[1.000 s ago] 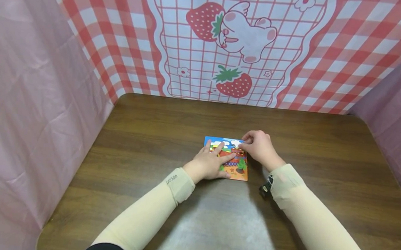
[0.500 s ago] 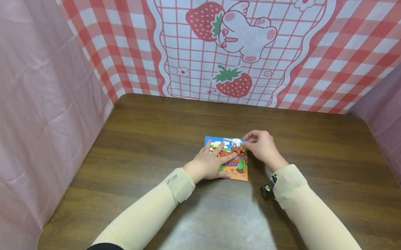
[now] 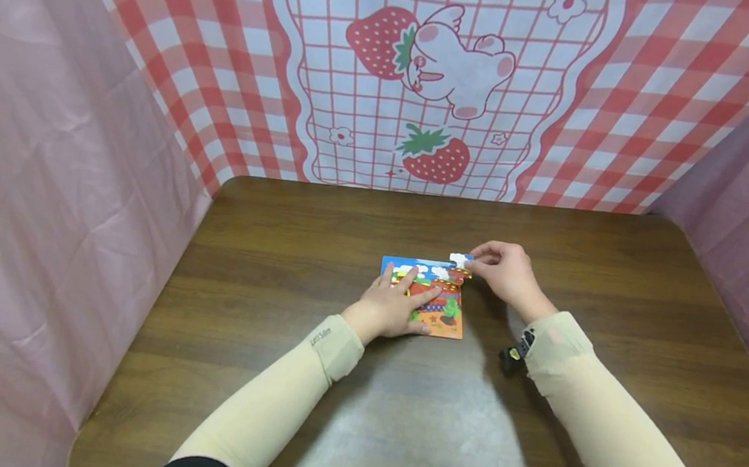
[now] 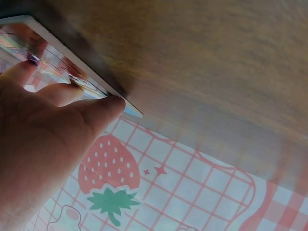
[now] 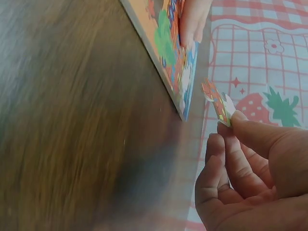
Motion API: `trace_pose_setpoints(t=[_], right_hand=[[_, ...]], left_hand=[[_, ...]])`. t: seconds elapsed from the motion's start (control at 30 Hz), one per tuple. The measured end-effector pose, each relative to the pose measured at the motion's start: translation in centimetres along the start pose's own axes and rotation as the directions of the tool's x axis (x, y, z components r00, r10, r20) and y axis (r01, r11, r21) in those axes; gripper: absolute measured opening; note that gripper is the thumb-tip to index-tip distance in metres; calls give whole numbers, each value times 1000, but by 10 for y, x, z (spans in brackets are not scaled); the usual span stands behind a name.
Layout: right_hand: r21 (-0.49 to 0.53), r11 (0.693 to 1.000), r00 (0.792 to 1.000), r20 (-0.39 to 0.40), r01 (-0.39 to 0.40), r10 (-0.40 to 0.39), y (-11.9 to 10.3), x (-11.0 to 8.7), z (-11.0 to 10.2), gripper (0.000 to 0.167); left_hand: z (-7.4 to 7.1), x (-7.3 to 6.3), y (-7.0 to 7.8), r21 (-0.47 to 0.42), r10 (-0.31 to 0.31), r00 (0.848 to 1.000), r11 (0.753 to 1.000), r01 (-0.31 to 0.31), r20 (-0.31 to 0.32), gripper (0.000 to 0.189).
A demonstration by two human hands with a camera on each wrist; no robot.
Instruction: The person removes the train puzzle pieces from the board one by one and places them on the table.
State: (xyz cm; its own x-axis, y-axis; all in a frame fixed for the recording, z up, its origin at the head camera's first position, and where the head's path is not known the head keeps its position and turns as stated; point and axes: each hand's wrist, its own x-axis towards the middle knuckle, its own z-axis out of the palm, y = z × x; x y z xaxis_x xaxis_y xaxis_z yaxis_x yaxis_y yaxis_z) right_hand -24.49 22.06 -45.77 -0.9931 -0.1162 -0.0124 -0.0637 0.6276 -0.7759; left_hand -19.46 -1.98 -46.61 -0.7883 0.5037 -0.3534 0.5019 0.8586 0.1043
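A brightly printed jigsaw puzzle (image 3: pixel 439 322) in a thin square board lies on the table, showing blue sky, white clouds and orange ground. My left hand (image 3: pixel 385 307) rests flat on its left part with fingers spread, covering much of the picture. Between thumb and index finger my right hand (image 3: pixel 507 275) pinches a puzzle piece (image 5: pixel 216 101) printed red, yellow and white. In the right wrist view the piece is raised off the board's corner, tilted. The head view has it overlapping the upper right corner. From the left wrist the board's edge (image 4: pixel 72 55) appears under the fingers.
The brown wooden table (image 3: pixel 260 267) spreads around the board. Behind it hangs a red-and-white checked cloth (image 3: pixel 536 152) with strawberries. Pink curtains (image 3: pixel 41 172) close off the left and right sides. A small black device (image 3: pixel 514 357) sits at the right wrist.
My right hand has lifted the puzzle piece out of the board's upper right corner and moved it up and to the right. The left hand has stayed in place.
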Motion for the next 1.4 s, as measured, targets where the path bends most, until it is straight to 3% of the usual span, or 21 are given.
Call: trace_pose_setpoints(t=[0.43,1.1,1.4], right_hand=[[-15,998,998,-33,-53,52,15,-14,-32,27],[-34,997,994,-90,-62,59,52,-31,-74,30],[-28,992,991,-40,-127,126,71,-40,-98,38]], left_hand=[[1,0,0,-12,-11,1000,1000,11,10,77],[1,-1,0,-11,-16,1000,1000,16,21,77],[1,-1,1,4,-8,1000,1000,8,16,77]])
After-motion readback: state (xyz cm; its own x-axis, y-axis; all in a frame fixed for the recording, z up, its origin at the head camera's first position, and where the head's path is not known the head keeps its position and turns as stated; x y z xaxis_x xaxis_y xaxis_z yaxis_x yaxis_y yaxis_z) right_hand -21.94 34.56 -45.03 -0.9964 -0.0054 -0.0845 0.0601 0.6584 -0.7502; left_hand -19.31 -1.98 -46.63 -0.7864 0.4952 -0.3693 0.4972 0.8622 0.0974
